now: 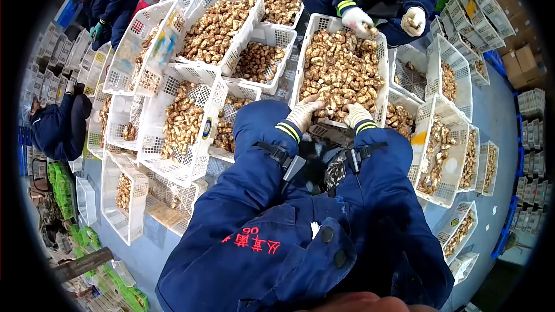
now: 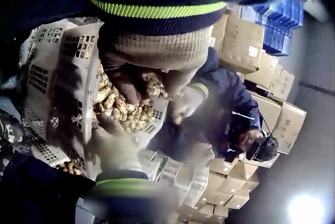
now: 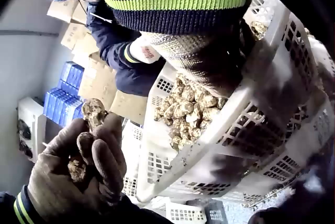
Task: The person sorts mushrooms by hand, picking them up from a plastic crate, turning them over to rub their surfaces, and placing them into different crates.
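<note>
Pinches a knobbly piece (image 3: 93, 113) in the gloved left hand (image 3: 68, 171) beside a heaped white crate (image 1: 299, 72), apparently checking it up close. Reaches the gloved right hand (image 1: 356, 114) inside, with fingers too hidden to tell their state. Seems to call next for a gentle turn.

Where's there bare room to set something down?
Bare floor shows at right, between white crates and blue pallets; another patch at lower left, between white and green crates. It's crowded around the central mushroom crate, with crates on both sides.
</note>
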Action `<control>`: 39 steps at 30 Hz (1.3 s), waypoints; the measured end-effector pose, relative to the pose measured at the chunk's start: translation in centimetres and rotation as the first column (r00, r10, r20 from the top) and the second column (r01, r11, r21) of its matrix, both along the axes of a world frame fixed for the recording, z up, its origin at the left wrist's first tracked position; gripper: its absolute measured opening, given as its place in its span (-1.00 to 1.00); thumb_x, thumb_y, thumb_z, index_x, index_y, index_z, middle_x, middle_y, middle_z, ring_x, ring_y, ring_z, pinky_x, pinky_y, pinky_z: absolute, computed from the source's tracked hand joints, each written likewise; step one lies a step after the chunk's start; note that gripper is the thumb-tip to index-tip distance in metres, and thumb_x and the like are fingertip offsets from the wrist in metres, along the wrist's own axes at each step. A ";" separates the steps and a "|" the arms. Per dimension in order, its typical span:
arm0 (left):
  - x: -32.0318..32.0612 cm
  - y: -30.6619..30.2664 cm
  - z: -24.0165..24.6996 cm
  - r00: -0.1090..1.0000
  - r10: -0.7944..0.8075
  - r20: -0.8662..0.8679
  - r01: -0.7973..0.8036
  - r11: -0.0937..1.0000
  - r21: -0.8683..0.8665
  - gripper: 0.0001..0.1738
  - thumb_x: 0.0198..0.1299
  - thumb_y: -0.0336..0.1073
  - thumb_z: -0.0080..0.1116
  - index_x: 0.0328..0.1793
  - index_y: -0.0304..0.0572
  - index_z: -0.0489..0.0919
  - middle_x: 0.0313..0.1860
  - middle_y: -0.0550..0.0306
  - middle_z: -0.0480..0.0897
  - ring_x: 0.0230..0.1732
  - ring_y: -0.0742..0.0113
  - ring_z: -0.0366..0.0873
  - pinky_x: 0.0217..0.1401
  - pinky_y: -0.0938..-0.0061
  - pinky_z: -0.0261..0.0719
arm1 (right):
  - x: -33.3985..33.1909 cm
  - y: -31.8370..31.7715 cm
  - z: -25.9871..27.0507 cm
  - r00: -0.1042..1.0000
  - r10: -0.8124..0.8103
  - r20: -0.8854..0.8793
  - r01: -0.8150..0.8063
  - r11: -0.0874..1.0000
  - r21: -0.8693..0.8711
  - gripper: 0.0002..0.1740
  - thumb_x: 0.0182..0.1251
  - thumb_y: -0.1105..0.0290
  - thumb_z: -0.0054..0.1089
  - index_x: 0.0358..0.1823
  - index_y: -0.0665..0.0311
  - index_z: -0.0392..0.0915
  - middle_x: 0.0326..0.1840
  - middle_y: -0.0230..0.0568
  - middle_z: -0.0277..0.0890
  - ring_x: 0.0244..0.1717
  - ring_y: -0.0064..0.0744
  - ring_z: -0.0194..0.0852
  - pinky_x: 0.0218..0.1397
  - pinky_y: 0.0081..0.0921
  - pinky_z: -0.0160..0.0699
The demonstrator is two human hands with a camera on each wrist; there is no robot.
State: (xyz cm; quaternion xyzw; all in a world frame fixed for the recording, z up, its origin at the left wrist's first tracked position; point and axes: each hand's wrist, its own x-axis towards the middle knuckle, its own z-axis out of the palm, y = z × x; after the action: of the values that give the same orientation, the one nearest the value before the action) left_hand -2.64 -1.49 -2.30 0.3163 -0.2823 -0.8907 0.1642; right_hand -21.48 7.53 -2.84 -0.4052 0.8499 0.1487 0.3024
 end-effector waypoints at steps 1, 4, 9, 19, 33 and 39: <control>-0.1 -0.1 -0.4 1.000 0.014 -0.003 -0.014 1.000 -0.006 -0.31 0.15 -0.39 0.19 0.40 -0.23 0.19 0.03 0.01 0.58 -0.06 0.19 0.60 -0.09 0.30 0.60 | -0.2 0.0 -0.5 1.000 0.029 -0.005 -0.029 0.999 0.030 -0.40 0.15 0.18 0.21 0.28 -0.03 0.37 0.27 -0.06 0.37 0.25 -0.07 0.37 0.28 -0.17 0.40; -0.1 -0.2 -1.1 0.999 0.036 -0.038 -0.036 0.999 -0.003 -0.30 0.15 -0.40 0.19 0.42 -0.20 0.18 0.05 0.02 0.57 -0.04 0.18 0.60 -0.07 0.28 0.59 | -0.4 0.4 -1.1 0.999 0.040 0.008 -0.040 0.999 -0.017 -0.43 0.13 0.25 0.20 0.24 0.01 0.41 0.19 0.01 0.41 0.20 -0.02 0.41 0.25 -0.19 0.42; 0.0 -0.1 0.5 0.999 0.029 -0.028 -0.028 0.999 0.035 -0.27 0.14 -0.41 0.20 0.43 -0.15 0.15 0.06 -0.01 0.58 -0.03 0.19 0.60 -0.06 0.25 0.58 | -0.7 1.3 -1.7 0.998 0.060 0.016 -0.057 0.983 -0.177 -0.48 0.14 0.23 0.20 0.20 0.00 0.45 0.13 -0.01 0.48 0.13 -0.04 0.47 0.20 -0.21 0.44; 0.2 -0.1 0.9 0.996 0.082 -0.024 -0.080 0.995 0.051 -0.25 0.14 -0.36 0.20 0.45 -0.12 0.13 0.06 0.04 0.56 -0.11 0.23 0.60 -0.07 0.32 0.58 | -1.4 2.0 -0.2 0.495 -0.296 0.817 0.789 0.547 -0.280 -0.46 0.26 0.03 0.05 0.16 0.20 0.44 -0.16 -0.25 0.54 -0.28 -0.36 0.51 -0.38 -0.37 0.50; 0.1 -0.3 -0.2 0.998 0.015 -0.065 -0.016 1.000 -0.019 -0.37 0.18 -0.37 0.16 0.39 -0.14 0.25 0.02 0.13 0.58 -0.13 0.30 0.60 -0.12 0.36 0.58 | 0.2 1.9 2.0 0.339 0.056 0.939 0.755 0.579 -0.307 -0.50 0.32 0.09 0.13 0.13 0.29 0.45 -0.18 -0.34 0.54 -0.40 -0.56 0.48 -0.39 -0.58 0.52; 0.3 0.2 1.2 0.994 0.103 -0.024 -0.103 0.995 0.012 -0.42 0.16 -0.46 0.15 0.33 -0.20 0.31 -0.05 0.08 0.60 -0.21 0.32 0.59 -0.19 0.45 0.58 | 1.9 2.1 3.3 0.267 0.091 0.959 0.746 0.611 -0.266 -0.47 0.33 0.14 0.16 0.21 0.31 0.39 -0.29 -0.40 0.55 -0.49 -0.66 0.40 -0.45 -0.69 0.44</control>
State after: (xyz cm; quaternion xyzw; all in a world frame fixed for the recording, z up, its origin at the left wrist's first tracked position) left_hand -2.35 -1.28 -1.07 0.3204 -0.2588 -0.8863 0.2117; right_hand -19.57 9.60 0.44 -0.2829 0.5780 -0.5106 0.5703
